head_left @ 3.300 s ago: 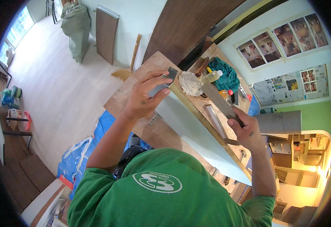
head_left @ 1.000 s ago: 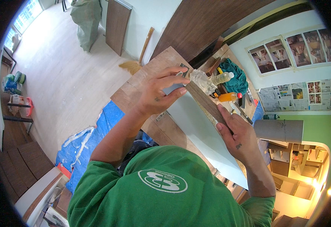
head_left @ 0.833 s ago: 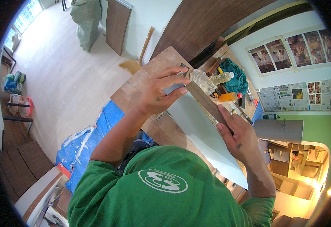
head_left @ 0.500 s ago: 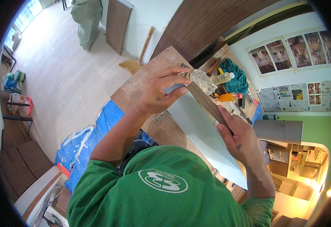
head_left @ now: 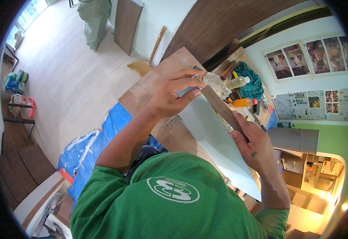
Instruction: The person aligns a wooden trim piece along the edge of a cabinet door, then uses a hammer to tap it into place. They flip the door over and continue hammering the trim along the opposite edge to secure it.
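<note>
A long pale grey panel stands on its long side in front of me, its brown top edge running from near my chest to the far end. My left hand curls over the far corner of the panel, with something small and grey under the fingertips. My right hand grips the brown edge nearer to me, thumb on the pale face and fingers over the top. My green shirt hides the near end of the panel.
The panel rests on a wooden board above a blue tarp. Beyond the far end lie a crumpled rag, a clear bottle, an orange bottle and a teal cloth. A broom leans against the wall.
Since about three seconds ago my left hand has slid to the panel's far corner and the view has shifted. Over the last second both hands stay nearly still.
</note>
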